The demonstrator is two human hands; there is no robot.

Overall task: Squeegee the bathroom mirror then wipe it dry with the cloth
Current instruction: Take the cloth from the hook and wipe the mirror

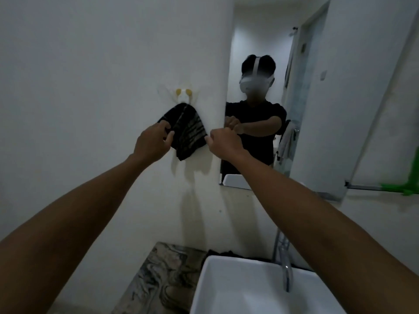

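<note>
A dark striped cloth point(187, 132) hangs from a white wall hook point(183, 96) on the wall left of the mirror point(313, 91). My left hand point(154, 141) pinches the cloth's left edge with thumb and fingers. My right hand point(223, 141) grips its right edge, close to the mirror's left border. Both arms reach forward and up. A green squeegee point(408, 182) rests on a metal rail at the far right. The mirror shows a person in a dark shirt with both arms stretched out.
A white rectangular sink point(226, 286) sits below with a chrome faucet point(284, 264) at its back. A marbled countertop point(163, 277) lies to its left. A dark item lies behind the sink. The mirror reflects a doorway and hanging fabric.
</note>
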